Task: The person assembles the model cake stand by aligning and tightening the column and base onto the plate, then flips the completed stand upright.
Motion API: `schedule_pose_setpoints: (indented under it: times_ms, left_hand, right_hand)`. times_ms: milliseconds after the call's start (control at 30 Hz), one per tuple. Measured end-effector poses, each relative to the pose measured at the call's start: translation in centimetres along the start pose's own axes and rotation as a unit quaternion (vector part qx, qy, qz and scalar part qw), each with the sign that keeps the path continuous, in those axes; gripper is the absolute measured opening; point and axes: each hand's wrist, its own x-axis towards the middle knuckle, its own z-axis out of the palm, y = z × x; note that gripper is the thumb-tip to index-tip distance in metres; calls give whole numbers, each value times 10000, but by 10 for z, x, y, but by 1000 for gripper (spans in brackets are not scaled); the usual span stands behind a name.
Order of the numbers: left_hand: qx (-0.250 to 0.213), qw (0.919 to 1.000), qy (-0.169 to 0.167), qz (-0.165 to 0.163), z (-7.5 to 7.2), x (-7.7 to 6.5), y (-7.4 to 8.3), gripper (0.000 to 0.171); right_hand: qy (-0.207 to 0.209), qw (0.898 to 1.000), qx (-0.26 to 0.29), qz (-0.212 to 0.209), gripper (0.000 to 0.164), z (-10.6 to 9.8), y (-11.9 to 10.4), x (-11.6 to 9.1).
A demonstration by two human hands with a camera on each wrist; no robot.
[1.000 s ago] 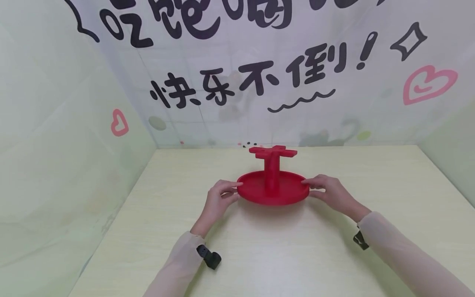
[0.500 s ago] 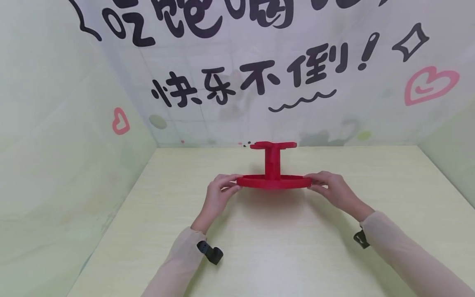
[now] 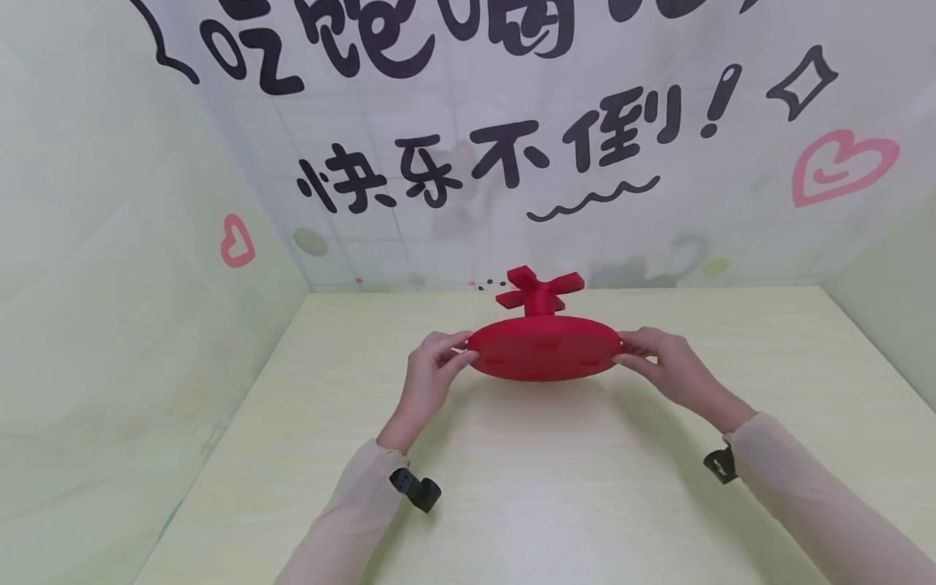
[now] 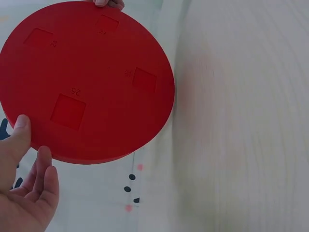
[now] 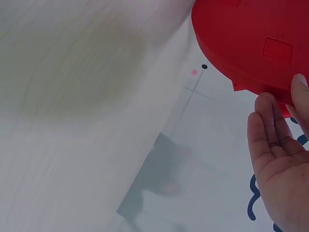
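A red round tray-like stand (image 3: 544, 349) is held above the table, tilted so its flat underside faces me. Its short post ends in a cross-shaped top (image 3: 539, 284), pointing away at the back. My left hand (image 3: 430, 374) pinches the left rim, thumb on the underside. On the opposite rim my right hand (image 3: 669, 366) pinches in the same way. In the left wrist view the underside (image 4: 96, 87) has several square recesses with small raised or engraved numbers. The raised rim's inside is hidden from the head view.
A pale wood-grain table (image 3: 548, 487) spreads beneath the hands. Behind it stands a printed cloth backdrop (image 3: 439, 244) with black lettering and pink hearts, and cloth walls rise at both sides. Each wrist wears a small black camera mount (image 3: 417, 490).
The red stand has tipped from its upper side showing, through edge-on, to its underside facing me. Both hands have turned with it, keeping their pinch on the rim.
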Motion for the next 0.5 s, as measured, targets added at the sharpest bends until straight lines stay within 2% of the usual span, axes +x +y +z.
schedule_pose_setpoints:
  times_ms: [200, 500]
  left_hand:
    - [146, 9997, -57, -166, -2, 2, 7, 34]
    - [92, 9999, -108, -95, -6, 9, 16, 32]
  right_hand:
    - [107, 9998, 43, -136, 30, -7, -3, 0]
    - [192, 9994, 59, -269, 27, -18, -10, 1]
